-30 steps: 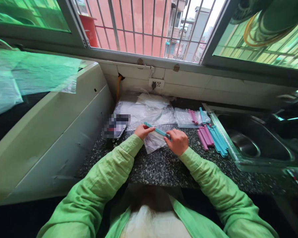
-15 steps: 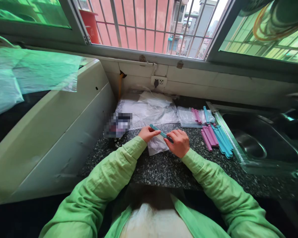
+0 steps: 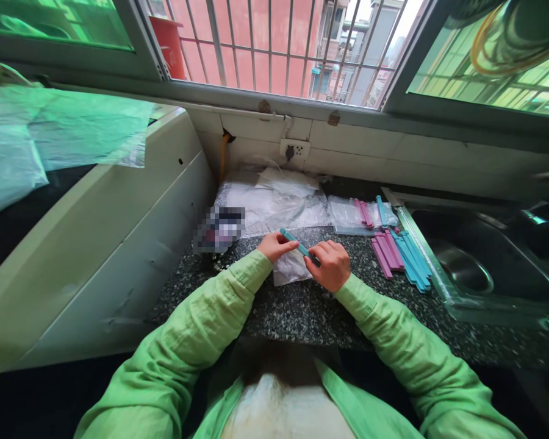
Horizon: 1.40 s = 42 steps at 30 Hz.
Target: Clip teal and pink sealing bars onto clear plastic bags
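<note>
Left hand (image 3: 274, 246) pinching one end of a blue clip (image 3: 299, 247), fingers closed on it. Right hand (image 3: 332, 264) closed around the other end of the same clip. Clip held just above the speckled counter (image 3: 302, 311), lying across the top of a small clear bag (image 3: 291, 268). Bag flat on the counter, right under both hands.

To do this well: keep the top of the bag flat and straight. Slide the clip all the way across, so no corner sticks out. Then press down from one end to the other. Hold the bag down so it does not slip.

More clear bags (image 3: 274, 204) piled behind, near the wall. Pink clips (image 3: 387, 253) and more blue clips (image 3: 412, 262) lying together to the right, beside the sink (image 3: 439, 286).
</note>
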Each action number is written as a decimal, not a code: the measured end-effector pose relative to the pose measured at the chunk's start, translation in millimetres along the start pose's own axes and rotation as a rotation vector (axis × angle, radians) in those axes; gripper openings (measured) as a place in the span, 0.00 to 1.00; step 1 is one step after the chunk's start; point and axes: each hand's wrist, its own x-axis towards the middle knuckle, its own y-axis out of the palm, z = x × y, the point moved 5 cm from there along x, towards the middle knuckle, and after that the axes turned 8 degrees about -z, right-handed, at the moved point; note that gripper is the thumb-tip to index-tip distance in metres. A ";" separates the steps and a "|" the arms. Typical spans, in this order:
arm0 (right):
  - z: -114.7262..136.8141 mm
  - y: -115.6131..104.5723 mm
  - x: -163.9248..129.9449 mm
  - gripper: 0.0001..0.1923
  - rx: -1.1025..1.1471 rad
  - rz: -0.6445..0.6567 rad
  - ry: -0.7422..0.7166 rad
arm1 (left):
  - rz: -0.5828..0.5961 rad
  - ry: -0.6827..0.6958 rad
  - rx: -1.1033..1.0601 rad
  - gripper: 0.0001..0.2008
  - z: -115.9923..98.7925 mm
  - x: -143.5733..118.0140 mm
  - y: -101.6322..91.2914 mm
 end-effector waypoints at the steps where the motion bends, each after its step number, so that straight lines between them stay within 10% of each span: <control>1: 0.1 -0.6 -0.2 0.10 -0.002 -0.006 -0.001 | -0.004 0.014 0.025 0.19 -1.8 -0.8 -0.4; 19: 1.9 -7.8 -2.8 0.09 0.000 -0.031 -0.013 | -0.155 0.274 0.165 0.26 -19.6 -0.4 -17.3; 42: -3.1 -10.9 -4.7 0.09 0.109 -0.085 -0.003 | -0.130 0.186 0.121 0.21 -5.9 4.6 -12.2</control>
